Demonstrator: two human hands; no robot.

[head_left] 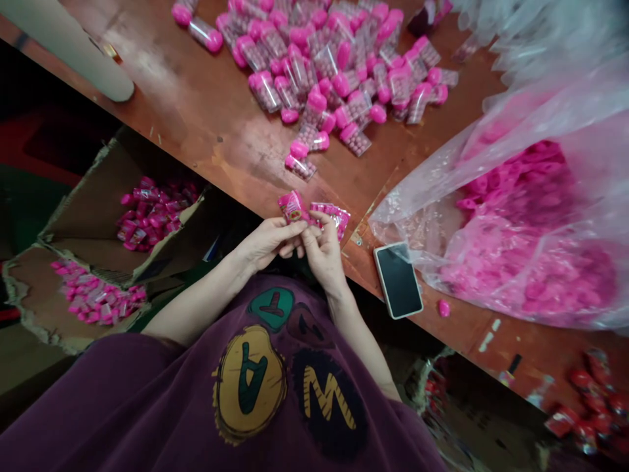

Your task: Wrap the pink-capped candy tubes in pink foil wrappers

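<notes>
At the table's front edge, my left hand (269, 240) pinches a small pink printed packet (291, 206) between thumb and fingers. My right hand (325, 254) is closed at the packet's lower end, with its thumb and curled fingers meeting the left fingertips. Just past the right index finger show pink printed labels or wrappers (340, 220); whether the right fingers also grip them I cannot tell. Beyond my hands, a clear bottle with a pink cap (301, 167) and pink beads inside lies nearest, in front of a large heap of similar bottles (314, 65).
A large clear bag of pink pieces (531, 262) covers the table's right side, near a phone (399, 280). Lower left, a cardboard box (93, 229) holds pink packets (152, 213). Red packets (590, 400) lie at lower right. A pale post (73, 52) stands upper left.
</notes>
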